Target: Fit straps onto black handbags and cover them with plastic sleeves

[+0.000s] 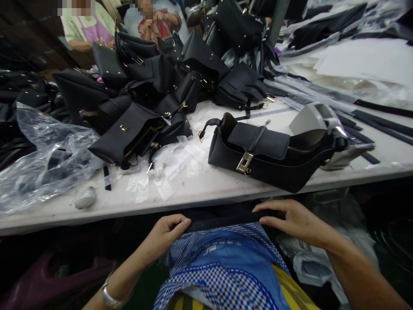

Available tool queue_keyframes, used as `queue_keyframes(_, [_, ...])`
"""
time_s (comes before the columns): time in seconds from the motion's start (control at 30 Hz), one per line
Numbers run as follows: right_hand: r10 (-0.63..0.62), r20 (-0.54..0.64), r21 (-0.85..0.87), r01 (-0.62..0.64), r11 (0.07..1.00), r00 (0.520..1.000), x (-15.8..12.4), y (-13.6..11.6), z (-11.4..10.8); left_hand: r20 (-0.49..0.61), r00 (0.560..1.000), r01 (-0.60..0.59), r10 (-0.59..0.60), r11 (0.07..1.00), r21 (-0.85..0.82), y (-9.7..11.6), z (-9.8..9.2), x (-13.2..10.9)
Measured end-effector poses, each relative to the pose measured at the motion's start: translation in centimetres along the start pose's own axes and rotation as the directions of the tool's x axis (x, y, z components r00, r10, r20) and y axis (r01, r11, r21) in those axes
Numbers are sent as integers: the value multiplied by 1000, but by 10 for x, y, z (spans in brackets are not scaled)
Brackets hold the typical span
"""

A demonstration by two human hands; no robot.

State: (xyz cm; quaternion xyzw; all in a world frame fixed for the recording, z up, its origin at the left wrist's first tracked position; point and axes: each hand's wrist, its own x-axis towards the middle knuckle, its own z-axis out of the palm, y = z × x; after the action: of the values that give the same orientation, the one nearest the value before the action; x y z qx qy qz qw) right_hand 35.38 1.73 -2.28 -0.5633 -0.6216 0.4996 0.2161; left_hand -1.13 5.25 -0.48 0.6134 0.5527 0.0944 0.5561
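Note:
A black strap (pixel 222 221) stretches level between my two hands, just below the table's front edge and over the blue apron (pixel 226 247). My left hand (pixel 169 230) is closed on its left end, thumb on top. Around the right end, the thumb and fingers of my right hand (pixel 292 219) are closed; the fingertips are partly hidden. On the table straight ahead lies a black handbag (pixel 267 168), its top gaping, with a flap and a gold clasp (pixel 245 162) at the front. A short buckled strap (pixel 209 123) sticks out at its left.
Many black handbags (pixel 129 125) are heaped at the back left of the white table (pixel 200 187). Clear plastic (pixel 48 159), paper scraps and a grey rounded object (pixel 85 198) lie nearer. A tape dispenser (pixel 312 118) stands behind the bag. Two people work across the table.

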Motion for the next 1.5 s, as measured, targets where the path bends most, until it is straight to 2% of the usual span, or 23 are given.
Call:
queue_keyframes(0.13, [116,41,221,-122,968,992,-7,9,-1,15,998,66,-65,996,-53,1,0,-2])
queue_keyframes(0.23, [137,61,304,-149,941,989,-8,13,1,47,994,100,-96,990,-100,2,2,-3])
queue_keyframes(0.53, [141,102,356,-168,919,985,-5,23,7,46,991,130,-126,985,-114,3,4,-6])
queue_keyframes(0.67, [138,96,354,-164,921,986,-5,26,9,61,990,135,-131,988,-69,0,4,-8])
queue_keyframes(0.83, [85,54,306,-98,947,995,0,7,16,118,992,28,-37,997,78,11,17,2])
queue_keyframes(0.93, [22,46,304,-35,952,999,4,-20,30,153,985,-106,82,981,160,31,38,17])
queue_keyframes(1.03, [-92,31,299,79,951,995,5,-44,39,225,950,-259,217,949,179,55,58,31])
queue_keyframes(1.1, [-145,-25,276,146,950,989,0,-51,34,273,923,-324,273,932,163,72,63,37])
queue_keyframes(1.17, [-146,-183,237,187,953,972,-11,-50,18,293,917,-323,271,935,146,91,59,39])
queue_keyframes(1.2, [-119,-328,207,194,959,937,-17,-48,7,296,923,-293,244,947,133,102,54,39])
queue_keyframes(1.23, [-80,-504,165,187,968,860,-24,-44,-5,299,931,-255,211,960,116,115,48,39])
queue_keyframes(1.27, [-48,-679,109,166,980,733,-29,-40,-18,303,934,-227,188,969,99,129,42,38])
queue_keyframes(1.3, [-39,-815,46,132,990,578,-33,-36,-30,308,933,-223,186,971,90,145,37,37])
queue_keyframes(1.33, [-57,-897,-17,94,995,439,-35,-32,-43,308,928,-249,209,964,95,162,33,36])
queue_keyframes(1.37, [-95,-932,-77,65,995,350,-34,-28,-54,303,917,-305,257,945,119,180,31,37])
queue_keyframes(1.4, [-144,-936,-133,57,990,321,-31,-25,-64,295,901,-376,319,913,161,198,31,38])
queue_keyframes(1.43, [-188,-923,-175,71,982,337,-26,-22,-72,288,877,-450,385,869,208,216,33,42])
queue_keyframes(1.5, [-240,-880,-197,145,970,409,-13,-17,-84,293,820,-567,492,768,297,247,39,54])
